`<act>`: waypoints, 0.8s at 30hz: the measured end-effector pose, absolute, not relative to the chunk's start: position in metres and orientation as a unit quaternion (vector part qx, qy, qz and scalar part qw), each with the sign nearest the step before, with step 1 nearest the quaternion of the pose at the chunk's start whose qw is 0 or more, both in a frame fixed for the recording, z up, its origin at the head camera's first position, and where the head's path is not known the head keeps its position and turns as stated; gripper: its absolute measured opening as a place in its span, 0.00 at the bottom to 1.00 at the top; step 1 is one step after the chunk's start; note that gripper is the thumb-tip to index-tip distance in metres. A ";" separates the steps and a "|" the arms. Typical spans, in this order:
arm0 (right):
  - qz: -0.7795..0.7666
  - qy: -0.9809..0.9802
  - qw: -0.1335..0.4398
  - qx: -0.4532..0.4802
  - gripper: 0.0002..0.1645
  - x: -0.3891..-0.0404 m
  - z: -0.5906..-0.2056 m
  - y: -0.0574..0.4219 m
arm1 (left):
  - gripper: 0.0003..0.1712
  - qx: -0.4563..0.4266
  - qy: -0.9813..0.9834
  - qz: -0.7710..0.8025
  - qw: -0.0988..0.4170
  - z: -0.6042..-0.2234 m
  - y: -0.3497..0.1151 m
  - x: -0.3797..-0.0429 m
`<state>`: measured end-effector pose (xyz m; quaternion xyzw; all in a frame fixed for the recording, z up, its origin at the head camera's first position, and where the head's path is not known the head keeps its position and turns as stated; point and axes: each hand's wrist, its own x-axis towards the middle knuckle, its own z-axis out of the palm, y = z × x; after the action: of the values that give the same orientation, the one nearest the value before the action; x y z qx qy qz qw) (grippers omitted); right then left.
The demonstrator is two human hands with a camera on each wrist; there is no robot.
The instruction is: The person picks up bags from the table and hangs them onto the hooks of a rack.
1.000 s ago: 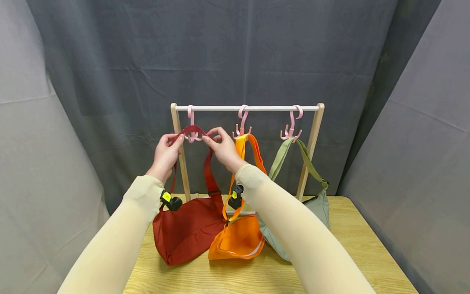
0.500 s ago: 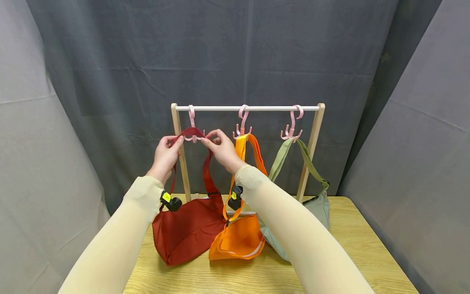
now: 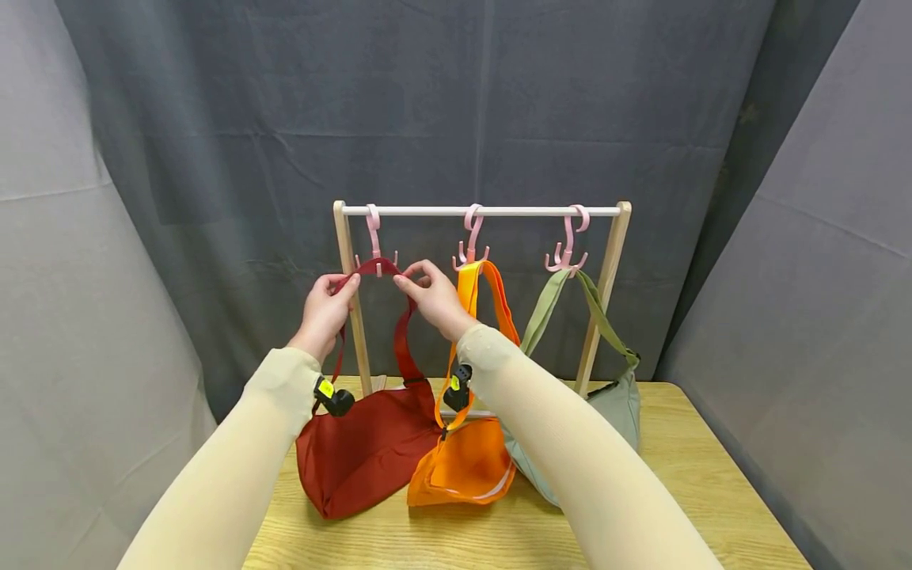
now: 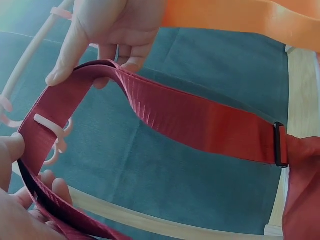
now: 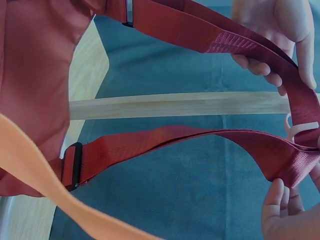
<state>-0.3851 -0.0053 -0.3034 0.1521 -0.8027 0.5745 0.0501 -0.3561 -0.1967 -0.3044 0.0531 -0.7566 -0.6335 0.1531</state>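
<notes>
My left hand (image 3: 326,313) and right hand (image 3: 436,299) each pinch the red strap (image 4: 167,107) of a dark red shoulder bag (image 3: 370,447), a short stretch apart. Between them the strap arches over the leftmost pink hook (image 3: 374,229). One hook prong (image 4: 47,124) shows in front of the strap, with more prongs behind it. Thumb and fingers of both hands lie on opposite faces of the band, as the right wrist view also shows around the strap (image 5: 185,27). The bag's body sits low, at the tabletop.
A white rail (image 3: 520,211) on wooden posts (image 3: 604,293) carries two other pink hooks. From the middle one hangs an orange bag (image 3: 463,463), close beside my right wrist. A green bag (image 3: 616,408) hangs at the right, partly behind my right sleeve. Grey curtains surround the wooden table (image 3: 712,475).
Both hands have come down slightly with the red strap. A prong of the left hook now shows in front of the strap. The orange and green bags stay where they were.
</notes>
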 end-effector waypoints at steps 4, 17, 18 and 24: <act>0.571 -0.805 0.051 0.153 0.19 -0.386 -0.306 -0.005 | 0.27 0.053 -0.763 -0.627 0.149 -0.308 -0.196 -0.355; 0.563 -0.814 0.040 0.136 0.23 -0.382 -0.313 -0.008 | 0.29 0.041 -0.783 -0.607 0.130 -0.313 -0.196 -0.350; 0.560 -0.817 0.039 0.133 0.24 -0.382 -0.313 -0.008 | 0.29 0.041 -0.786 -0.604 0.129 -0.313 -0.196 -0.349; 0.546 -0.828 0.038 0.122 0.27 -0.379 -0.313 -0.009 | 0.31 0.039 -0.798 -0.588 0.124 -0.313 -0.197 -0.345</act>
<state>-0.3793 -0.0093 -0.3135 0.1221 -0.8279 0.5461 0.0379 -0.3447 -0.1971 -0.3128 0.0386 -0.7984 -0.5880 0.1238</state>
